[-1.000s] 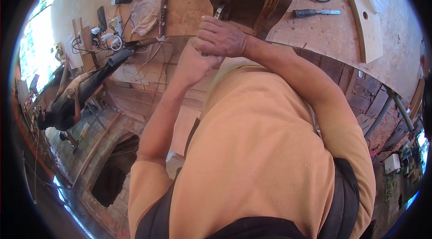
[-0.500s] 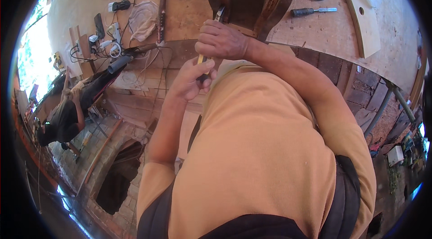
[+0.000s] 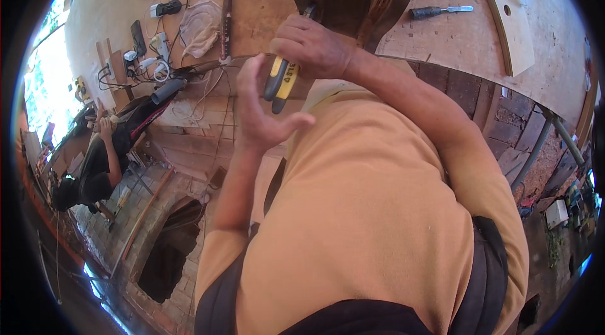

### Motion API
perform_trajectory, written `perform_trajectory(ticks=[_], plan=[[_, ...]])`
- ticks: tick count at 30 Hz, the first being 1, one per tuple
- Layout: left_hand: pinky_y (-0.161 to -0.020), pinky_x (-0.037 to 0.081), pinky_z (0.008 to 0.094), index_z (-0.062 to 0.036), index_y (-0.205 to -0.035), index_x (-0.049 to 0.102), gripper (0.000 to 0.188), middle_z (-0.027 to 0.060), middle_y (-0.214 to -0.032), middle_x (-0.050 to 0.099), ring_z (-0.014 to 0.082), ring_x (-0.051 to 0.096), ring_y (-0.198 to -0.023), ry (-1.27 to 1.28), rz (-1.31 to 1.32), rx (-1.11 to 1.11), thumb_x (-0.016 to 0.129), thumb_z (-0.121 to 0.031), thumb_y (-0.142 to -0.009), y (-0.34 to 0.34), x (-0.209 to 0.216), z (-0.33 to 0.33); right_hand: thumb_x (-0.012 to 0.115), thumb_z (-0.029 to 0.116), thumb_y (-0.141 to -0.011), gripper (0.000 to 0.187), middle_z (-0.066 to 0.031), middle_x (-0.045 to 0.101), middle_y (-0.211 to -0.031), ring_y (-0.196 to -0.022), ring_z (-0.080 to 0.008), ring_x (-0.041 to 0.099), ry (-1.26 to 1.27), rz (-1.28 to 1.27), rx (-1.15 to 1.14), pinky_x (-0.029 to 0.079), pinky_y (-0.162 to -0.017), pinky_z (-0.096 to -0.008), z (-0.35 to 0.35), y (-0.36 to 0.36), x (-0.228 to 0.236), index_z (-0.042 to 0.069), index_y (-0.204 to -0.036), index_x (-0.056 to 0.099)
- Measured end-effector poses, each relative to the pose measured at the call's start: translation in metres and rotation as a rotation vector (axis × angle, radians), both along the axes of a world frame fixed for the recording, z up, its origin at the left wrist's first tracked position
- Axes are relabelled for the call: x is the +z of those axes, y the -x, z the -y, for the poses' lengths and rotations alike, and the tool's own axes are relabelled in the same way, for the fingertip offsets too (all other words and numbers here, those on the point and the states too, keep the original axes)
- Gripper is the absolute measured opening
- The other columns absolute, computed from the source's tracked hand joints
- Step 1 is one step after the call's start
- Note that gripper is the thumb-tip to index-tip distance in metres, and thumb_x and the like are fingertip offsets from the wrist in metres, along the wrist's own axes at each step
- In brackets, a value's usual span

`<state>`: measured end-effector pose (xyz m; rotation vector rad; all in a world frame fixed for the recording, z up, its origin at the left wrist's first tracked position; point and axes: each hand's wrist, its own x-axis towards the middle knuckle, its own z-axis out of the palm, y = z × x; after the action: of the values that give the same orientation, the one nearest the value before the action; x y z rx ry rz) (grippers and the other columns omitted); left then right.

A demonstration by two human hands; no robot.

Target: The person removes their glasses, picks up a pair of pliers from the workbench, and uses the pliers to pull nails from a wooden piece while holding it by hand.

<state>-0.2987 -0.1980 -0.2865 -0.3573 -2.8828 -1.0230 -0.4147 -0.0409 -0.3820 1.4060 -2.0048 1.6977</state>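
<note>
My right hand [image 3: 312,48] is closed around what look like pliers [image 3: 287,86] with yellow-and-black handles. The handle ends stick out below my fist toward my belly, and the metal head points away, mostly hidden. That head is at the near end of a dark, curved wooden body [image 3: 343,1], like a guitar's, with notched strips along its inner edges. Just left of the handles, my left hand [image 3: 258,111] is open, fingers up and thumb stretched to the right, holding nothing.
On the workbench [image 3: 265,7] lie a hammer [image 3: 228,13], a crumpled cloth [image 3: 200,27], a chisel [image 3: 439,12] with a dark handle and a power strip [image 3: 161,45] with cables. A curved pale board [image 3: 507,39] lies at right. Another person [image 3: 94,165] works at far left.
My left hand has let go of the handles, opened and moved slightly left. My right hand has shifted a little left and away, still gripping, and the handles now show more.
</note>
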Motion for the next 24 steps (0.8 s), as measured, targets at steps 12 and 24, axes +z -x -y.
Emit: perform_trajectory(ticks=[12, 24], plan=[[-0.109, 0.040, 0.0571, -0.0050, -0.100, 0.054, 0.033, 0.0149, -0.100, 0.068, 0.0406, 0.061, -0.117, -0.610, -0.325, 0.015, 0.075, -0.030, -0.092, 0.044, -0.034, -0.043, 0.080, 0.014, -0.067, 0.047, -0.0118, 0.059, -0.097, -0.095, -0.0340, 0.061, 0.069, 0.141, -0.068, 0.051, -0.081, -0.0434, -0.003, 0.000, 0.004, 0.005, -0.107, 0.057], [-0.097, 0.051, 0.0422, 0.0064, -0.103, 0.062, 0.021, 0.0181, -0.095, 0.069, 0.0324, 0.066, -0.104, -0.703, -0.113, 0.128, 0.061, -0.014, -0.101, 0.132, 0.000, -0.050, 0.076, 0.009, -0.075, 0.030, -0.0201, 0.063, -0.088, -0.083, -0.0364, 0.063, -0.323, 0.048, -0.367, 0.052, -0.076, -0.0446, -0.066, 0.042, 0.076, 0.000, -0.100, 0.064]])
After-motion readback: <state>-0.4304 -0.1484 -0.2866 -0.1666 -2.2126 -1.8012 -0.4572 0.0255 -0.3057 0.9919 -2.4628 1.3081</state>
